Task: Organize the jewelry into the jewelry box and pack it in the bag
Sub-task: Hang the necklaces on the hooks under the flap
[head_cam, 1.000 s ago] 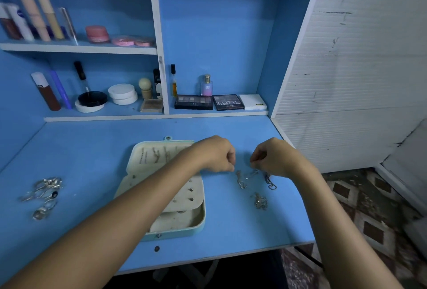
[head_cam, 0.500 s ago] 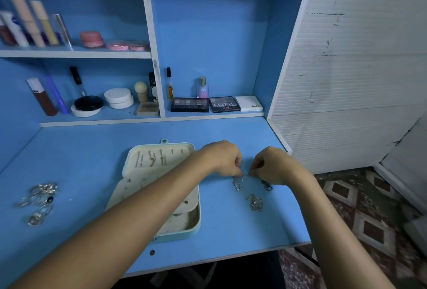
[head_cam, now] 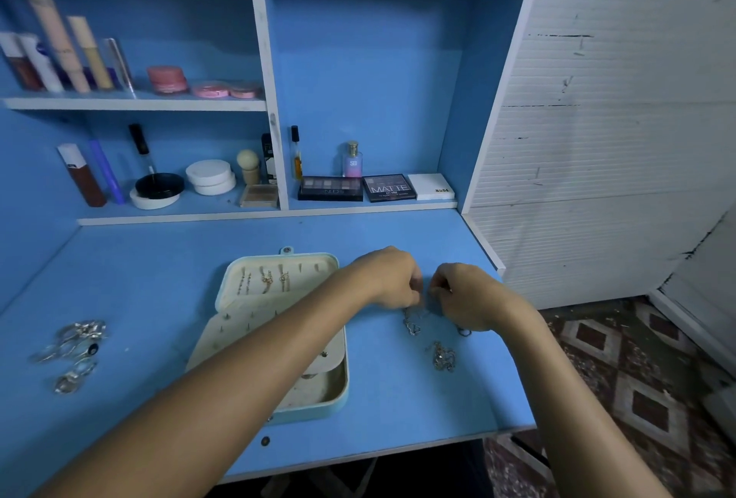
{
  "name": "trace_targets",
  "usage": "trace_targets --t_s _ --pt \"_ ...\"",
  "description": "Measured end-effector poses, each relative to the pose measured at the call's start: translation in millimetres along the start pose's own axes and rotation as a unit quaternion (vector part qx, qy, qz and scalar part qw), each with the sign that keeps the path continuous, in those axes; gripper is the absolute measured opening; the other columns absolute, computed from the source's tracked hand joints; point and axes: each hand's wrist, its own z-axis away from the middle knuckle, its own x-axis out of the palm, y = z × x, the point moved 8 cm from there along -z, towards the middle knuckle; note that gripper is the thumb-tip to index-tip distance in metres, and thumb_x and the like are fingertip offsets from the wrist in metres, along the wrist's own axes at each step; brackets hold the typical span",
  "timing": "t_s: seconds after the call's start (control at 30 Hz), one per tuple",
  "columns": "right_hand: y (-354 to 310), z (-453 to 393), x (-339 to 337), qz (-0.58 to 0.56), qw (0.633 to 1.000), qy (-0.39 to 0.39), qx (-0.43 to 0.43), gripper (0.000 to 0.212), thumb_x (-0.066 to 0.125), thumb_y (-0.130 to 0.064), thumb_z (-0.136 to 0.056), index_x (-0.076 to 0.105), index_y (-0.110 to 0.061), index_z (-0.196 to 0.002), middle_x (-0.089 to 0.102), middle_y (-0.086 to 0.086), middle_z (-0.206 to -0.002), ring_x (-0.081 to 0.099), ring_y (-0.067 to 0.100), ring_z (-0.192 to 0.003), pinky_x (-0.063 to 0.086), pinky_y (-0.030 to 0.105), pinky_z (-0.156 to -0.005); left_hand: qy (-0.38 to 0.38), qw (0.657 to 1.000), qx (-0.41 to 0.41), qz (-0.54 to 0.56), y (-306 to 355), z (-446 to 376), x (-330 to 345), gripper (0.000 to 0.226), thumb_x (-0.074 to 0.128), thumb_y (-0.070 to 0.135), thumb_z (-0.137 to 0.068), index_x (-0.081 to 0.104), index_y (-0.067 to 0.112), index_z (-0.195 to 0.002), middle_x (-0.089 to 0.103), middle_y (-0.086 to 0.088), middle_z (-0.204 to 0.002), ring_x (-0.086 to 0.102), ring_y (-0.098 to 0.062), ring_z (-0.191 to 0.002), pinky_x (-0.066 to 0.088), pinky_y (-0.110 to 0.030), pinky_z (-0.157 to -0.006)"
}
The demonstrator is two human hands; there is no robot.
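1. Pinching at a thin silver chain (head_cam: 412, 323) just right of the jewelry box (head_cam: 278, 338), both hands meet over the blue bench (head_cam: 167, 270); the left hand (head_cam: 392, 278) has its fingers curled narrow onto one end, and the right hand (head_cam: 464, 294) is curled the same way on the other; the exact contact is too small to make out, so I judge they are working a clasp or a tangle
2. The chain's slack trails onto the bench below the hands, likely so the surface carries its weight while the fine part is handled
3. The box lies open with its lid flat toward the shelves, which leaves its pegs and tray reachable; a few gold pieces already hang in the lid
4. Counted: one box, two hands, one chain in hand, one more small silver heap (head_cam: 443, 356) near the bench's front right, and one loose cluster of silver pieces (head_cam: 73, 350) well apart at the left; single items inside the cluster cannot be told apart
5. No bag is clearly in view; packing looks some way off
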Motion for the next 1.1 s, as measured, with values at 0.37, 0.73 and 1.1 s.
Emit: trace_targets --t_s 0.37,0.73,1.1 --pt "-16 3 -38 -0.142 0.977 0.133 -0.082 0.012 0.065 -0.020 -0.094 0.066 -0.028 -0.086 0.066 -0.009 -0.085 0.056 0.004 -0.051 0.049 0.021 -0.052 0.089 0.991 0.008 0.101 -8 12 -32 0.014 0.069 0.032 -0.089 0.075 0.024 -0.098 0.071 0.006 -0.097 0.059 -0.010 -0.088 0.042 -0.019 -0.066" --pt "-36 9 -47 -0.153 0.973 0.135 -0.106 0.016 0.057 -0.021 -0.097 0.071 -0.029 -0.096 0.063 -0.008 -0.078 0.052 0.005 -0.045 0.043 0.017 -0.043 0.123 0.982 0.007 0.144 -24 36 -68 0.005 0.071 0.034 -0.086 0.074 0.030 -0.084 0.070 0.016 -0.086 0.058 0.003 -0.072 0.041 -0.015 -0.062" --pt "-69 13 -65 -0.176 0.961 0.170 -0.126 0.019 0.053 -0.015 -0.094 0.068 -0.025 -0.088 0.073 -0.007 -0.080 0.060 0.009 -0.065 0.046 0.021 -0.054 0.083 0.950 -0.006 0.302 -32 49 -75 0.010 0.057 0.024 -0.092 0.061 0.018 -0.085 0.076 0.010 -0.088 0.070 -0.003 -0.084 0.048 -0.026 -0.076"
